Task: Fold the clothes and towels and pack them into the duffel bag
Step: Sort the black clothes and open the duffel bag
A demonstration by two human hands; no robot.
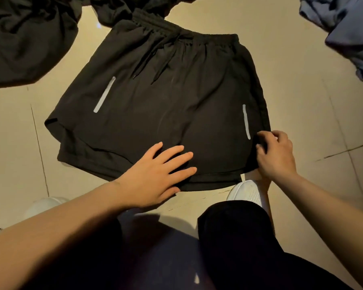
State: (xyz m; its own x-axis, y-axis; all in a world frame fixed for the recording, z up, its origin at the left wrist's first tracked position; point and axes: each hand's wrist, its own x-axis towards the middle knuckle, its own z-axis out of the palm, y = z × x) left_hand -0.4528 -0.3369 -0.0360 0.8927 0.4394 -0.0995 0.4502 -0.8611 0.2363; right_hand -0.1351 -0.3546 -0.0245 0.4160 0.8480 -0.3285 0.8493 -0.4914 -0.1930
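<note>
Black athletic shorts [155,105] with a drawstring waistband and two grey reflective strips lie spread flat on the tiled floor, waistband away from me. My left hand [155,174] lies flat with straight fingers on the near hem at the middle. My right hand [275,153] pinches the bottom right corner of the shorts with curled fingers. No duffel bag is in view.
A heap of black garments [25,38] lies at the top left and runs along the top edge. A blue-grey garment [348,32] is bunched at the top right. My knees and white shoes [247,193] are at the near edge, on the beige floor tiles [302,97].
</note>
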